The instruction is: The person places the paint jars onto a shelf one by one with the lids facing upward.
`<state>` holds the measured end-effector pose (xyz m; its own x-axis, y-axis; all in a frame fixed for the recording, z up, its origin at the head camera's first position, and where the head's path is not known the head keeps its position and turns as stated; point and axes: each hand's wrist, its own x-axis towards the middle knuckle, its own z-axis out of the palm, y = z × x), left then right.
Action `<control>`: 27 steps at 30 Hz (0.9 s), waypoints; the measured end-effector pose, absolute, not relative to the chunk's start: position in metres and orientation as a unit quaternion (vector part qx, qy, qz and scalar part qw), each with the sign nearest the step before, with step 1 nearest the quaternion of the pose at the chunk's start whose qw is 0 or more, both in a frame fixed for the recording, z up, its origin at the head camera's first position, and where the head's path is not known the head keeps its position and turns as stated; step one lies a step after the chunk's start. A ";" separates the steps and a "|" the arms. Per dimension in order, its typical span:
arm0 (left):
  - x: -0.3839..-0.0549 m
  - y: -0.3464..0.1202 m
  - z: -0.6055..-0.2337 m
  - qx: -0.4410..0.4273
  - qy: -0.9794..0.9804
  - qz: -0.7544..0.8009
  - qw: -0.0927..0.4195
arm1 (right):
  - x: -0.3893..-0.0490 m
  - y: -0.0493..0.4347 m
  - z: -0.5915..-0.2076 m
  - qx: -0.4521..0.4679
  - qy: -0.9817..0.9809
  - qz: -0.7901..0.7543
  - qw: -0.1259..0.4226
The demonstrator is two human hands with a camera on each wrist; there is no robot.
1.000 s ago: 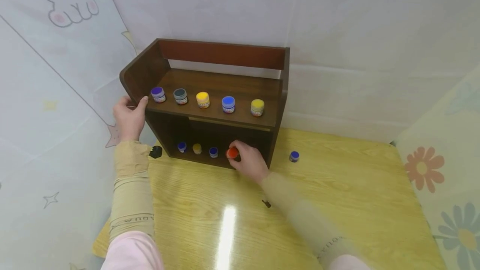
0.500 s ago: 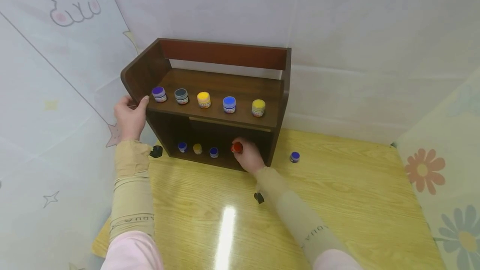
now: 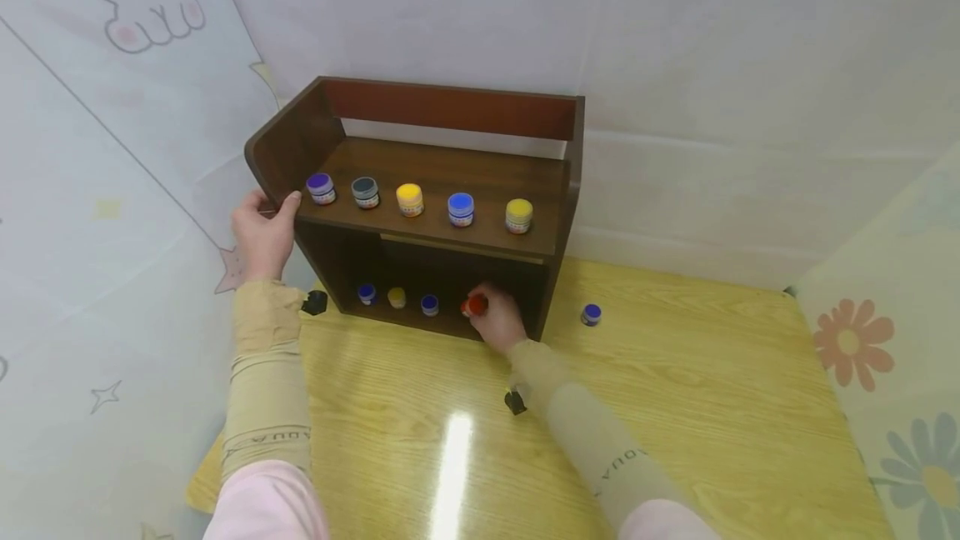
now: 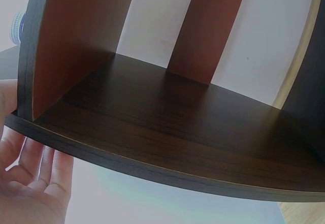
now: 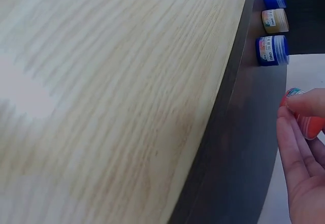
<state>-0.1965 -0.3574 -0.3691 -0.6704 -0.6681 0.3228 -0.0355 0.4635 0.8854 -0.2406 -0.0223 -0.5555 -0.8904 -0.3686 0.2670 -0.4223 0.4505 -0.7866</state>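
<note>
A dark brown two-tier shelf (image 3: 450, 158) stands at the back of the table. My left hand (image 3: 264, 236) grips its left side panel near the upper board's front corner; in the left wrist view the fingers (image 4: 38, 168) lie along the panel's outside. Inside the lower tier, toward the right end, my right hand (image 3: 498, 319) pinches a red paint jar (image 3: 474, 305) between thumb and fingers. That red jar (image 5: 311, 125) looks tilted in the right wrist view. Left of it on the lower board sit a blue jar (image 3: 430, 305), a yellow jar (image 3: 397, 297) and another blue jar (image 3: 367, 294).
Along the upper board's front stand a purple jar (image 3: 321, 188), a dark grey jar (image 3: 365, 192), an orange-yellow jar (image 3: 409, 199), a blue jar (image 3: 461, 209) and a yellow jar (image 3: 518, 216). One dark blue jar (image 3: 591, 314) rests on the wooden table (image 3: 675, 407), right of the shelf.
My right hand has moved a little further into the lower tier and slightly right, and the red jar in it has tipped. The left hand keeps its hold on the shelf.
</note>
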 end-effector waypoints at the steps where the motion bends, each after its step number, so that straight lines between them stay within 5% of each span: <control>1: -0.196 -0.357 -0.369 0.224 -0.786 -0.467 0.338 | -0.240 -0.023 -0.556 0.225 -0.849 0.478 0.022; 27: -0.198 -0.359 -0.371 0.225 -0.789 -0.461 0.339 | -0.230 -0.031 -0.559 0.208 -0.871 0.444 -0.021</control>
